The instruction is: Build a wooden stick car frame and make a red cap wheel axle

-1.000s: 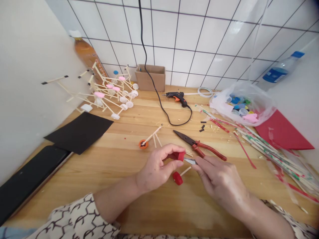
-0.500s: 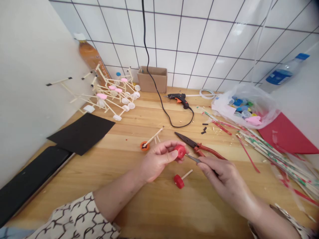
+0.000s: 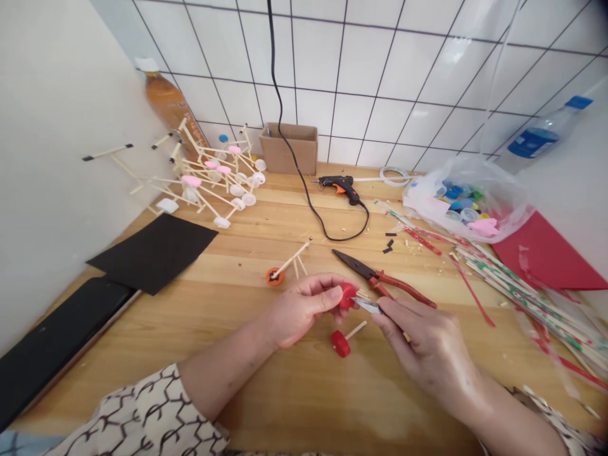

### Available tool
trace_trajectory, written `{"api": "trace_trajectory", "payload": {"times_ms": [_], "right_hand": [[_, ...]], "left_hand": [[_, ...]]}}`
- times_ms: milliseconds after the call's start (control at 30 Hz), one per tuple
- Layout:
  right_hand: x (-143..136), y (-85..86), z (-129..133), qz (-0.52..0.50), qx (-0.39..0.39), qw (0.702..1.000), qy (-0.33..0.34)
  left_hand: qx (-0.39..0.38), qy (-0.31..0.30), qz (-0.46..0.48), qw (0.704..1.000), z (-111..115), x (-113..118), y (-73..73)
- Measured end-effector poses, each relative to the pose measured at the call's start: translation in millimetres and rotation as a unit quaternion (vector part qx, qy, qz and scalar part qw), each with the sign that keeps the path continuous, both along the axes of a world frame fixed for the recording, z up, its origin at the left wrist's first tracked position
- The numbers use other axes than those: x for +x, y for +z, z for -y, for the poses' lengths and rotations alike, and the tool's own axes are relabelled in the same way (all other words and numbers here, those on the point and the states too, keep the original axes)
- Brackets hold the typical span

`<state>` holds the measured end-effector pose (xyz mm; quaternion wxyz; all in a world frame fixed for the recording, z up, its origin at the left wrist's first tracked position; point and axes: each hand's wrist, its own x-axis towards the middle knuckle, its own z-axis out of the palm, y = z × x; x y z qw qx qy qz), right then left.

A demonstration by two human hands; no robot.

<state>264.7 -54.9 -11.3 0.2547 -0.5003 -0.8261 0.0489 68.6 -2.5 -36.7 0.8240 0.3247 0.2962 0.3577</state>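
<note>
My left hand [image 3: 304, 307] pinches a red bottle cap [image 3: 347, 295] between thumb and fingers. In my right hand [image 3: 422, 345] is a craft knife [image 3: 367, 306], its pointed blade tip at the face of the cap; most of its handle is hidden in the fist. Just below the hands lies a second red cap [image 3: 341, 344] with a short wooden stick [image 3: 356, 330] stuck in it. Long-nose pliers [image 3: 380, 276] with red handles rest behind my right hand. Beyond my left hand is an orange cap [image 3: 274, 276] joined to thin wooden sticks [image 3: 292, 259].
A glue gun [image 3: 339, 185] with its black cord lies near a cardboard box [image 3: 289, 149]. Several stick-and-cap models [image 3: 209, 177] stand at the left by black card [image 3: 154, 253]. On the right are a plastic bag of caps [image 3: 468, 199], wrapped chopsticks [image 3: 527, 291] and red card [image 3: 555, 253].
The knife tip has moved from the cap's right edge onto its face. My left hand has turned the cap slightly and shifted it a little to the right and down.
</note>
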Motion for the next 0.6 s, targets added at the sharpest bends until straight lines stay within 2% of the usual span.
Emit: {"api": "trace_trajectory", "payload": {"times_ms": [233, 600], "right_hand": [[-2.7, 2.4, 0.6, 0.045, 0.038, 0.998, -0.001], [-2.9, 2.8, 1.2, 0.058, 0.053, 0.997, 0.007]], "left_hand": [[0.000, 0.000, -0.016, 1.000, 0.5, -0.1, -0.5], [0.020, -0.012, -0.024, 0.999, 0.6, -0.9, -1.7]]}}
